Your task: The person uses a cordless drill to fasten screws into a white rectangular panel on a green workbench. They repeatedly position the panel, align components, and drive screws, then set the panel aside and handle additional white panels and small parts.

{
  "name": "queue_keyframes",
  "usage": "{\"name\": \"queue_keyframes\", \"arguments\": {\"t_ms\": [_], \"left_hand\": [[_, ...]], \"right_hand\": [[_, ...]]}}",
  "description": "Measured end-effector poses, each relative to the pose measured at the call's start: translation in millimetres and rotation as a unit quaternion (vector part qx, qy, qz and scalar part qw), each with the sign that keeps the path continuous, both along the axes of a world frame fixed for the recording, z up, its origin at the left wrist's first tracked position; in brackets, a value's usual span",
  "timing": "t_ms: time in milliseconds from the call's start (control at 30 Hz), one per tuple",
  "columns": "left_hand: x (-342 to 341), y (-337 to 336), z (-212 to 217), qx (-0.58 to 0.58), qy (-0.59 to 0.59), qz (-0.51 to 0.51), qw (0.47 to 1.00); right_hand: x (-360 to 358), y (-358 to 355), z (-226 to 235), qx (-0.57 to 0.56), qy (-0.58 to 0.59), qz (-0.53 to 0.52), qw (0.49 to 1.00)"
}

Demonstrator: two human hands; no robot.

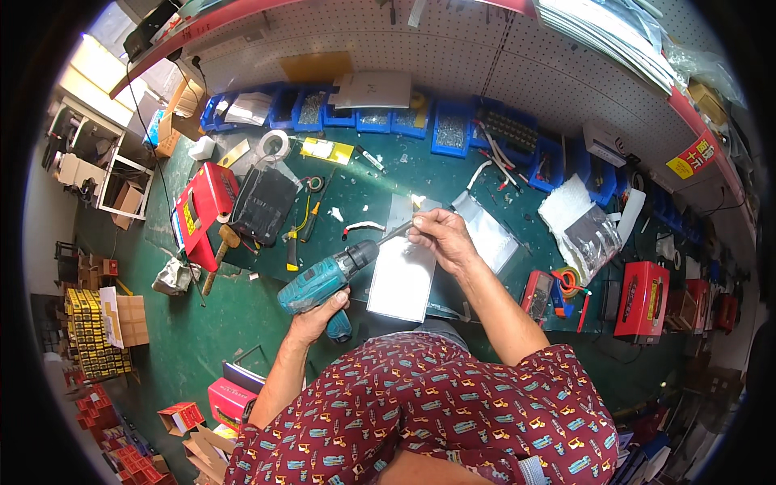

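My left hand (317,318) is wrapped round the handle of a teal and black cordless drill (314,285). The drill lies level, its chuck pointing up and to the right. A long thin bit (394,234) runs from the chuck to my right hand (444,236), whose fingers pinch together at its far end. Whether a small part sits between those fingertips is hidden. Below the bit lies a white flat rectangular panel (402,284) at the bench's near edge. A clear plastic bag with a pale flat piece (487,240) lies right of my right hand.
Blue parts bins (450,129) line the back of the green bench (364,182). To the left are a red box (212,194), a black case (263,202), a hammer (220,252) and pliers (309,220). A multimeter (536,293) and tape rolls (568,279) lie right.
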State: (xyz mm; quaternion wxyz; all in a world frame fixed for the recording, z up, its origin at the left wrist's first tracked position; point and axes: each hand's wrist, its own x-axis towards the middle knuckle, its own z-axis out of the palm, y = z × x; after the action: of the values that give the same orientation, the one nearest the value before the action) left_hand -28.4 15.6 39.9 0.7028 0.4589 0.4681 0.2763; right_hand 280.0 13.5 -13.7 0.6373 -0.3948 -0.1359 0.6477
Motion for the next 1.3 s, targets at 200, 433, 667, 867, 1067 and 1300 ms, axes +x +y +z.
{"name": "queue_keyframes", "arguments": {"t_ms": [200,433,667,867,1067,1300], "left_hand": [[-5.8,-7.3,-18.9,-0.013,-0.04,0.04,0.998],[-5.3,-4.5,-26.4,0.071,0.17,-0.028,0.982],[35.3,-4.1,-19.4,0.148,0.266,-0.097,0.948],[81.0,10.8,-31.7,0.231,0.284,-0.168,0.915],[116.6,14.2,-27.9,0.28,0.38,-0.22,0.854],[139.5,11.1,-26.2,0.313,0.397,-0.208,0.838]], "right_hand": [[25.6,11.3,-23.9,-0.028,-0.002,-0.111,0.993],[95.8,79.3,-97.2,-0.107,-0.151,-0.155,0.97],[79.6,40.0,-134.7,-0.127,-0.319,-0.086,0.935],[14.8,-35.2,-171.2,-0.11,-0.477,-0.031,0.872],[5.3,-31.0,-174.3,-0.11,-0.492,-0.076,0.86],[7.0,-29.5,-173.0,-0.114,-0.488,-0.082,0.862]]}}
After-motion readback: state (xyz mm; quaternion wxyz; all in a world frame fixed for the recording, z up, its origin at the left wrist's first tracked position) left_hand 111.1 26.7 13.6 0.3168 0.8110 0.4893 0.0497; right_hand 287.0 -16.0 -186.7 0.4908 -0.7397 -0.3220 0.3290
